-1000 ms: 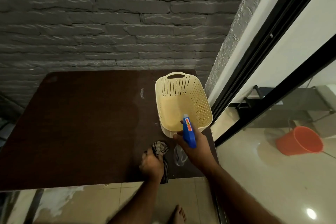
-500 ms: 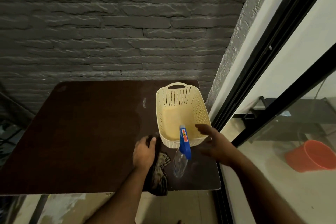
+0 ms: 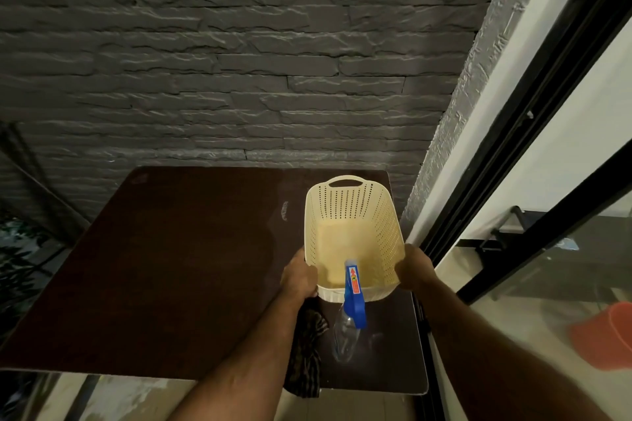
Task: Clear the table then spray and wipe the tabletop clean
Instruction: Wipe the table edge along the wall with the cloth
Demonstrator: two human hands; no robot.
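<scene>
Both hands on basket, lift pending.

L hand [image 3: 299,278] grips near-left corner of the cream perforated basket [image 3: 355,215], R hand [image 3: 412,270] wraps near-right corner; fingers curled on the rim both sides. Basket sits on the dark tabletop [image 3: 171,267] at its right edge, long axis running away from the person, handle at far end. Spray bottle [image 3: 349,321] stands just in front of basket's near wall, between the wrists; striped cloth [image 3: 306,352] beside it, under L forearm. Prob. lift must clear the bottle nozzle.
</scene>
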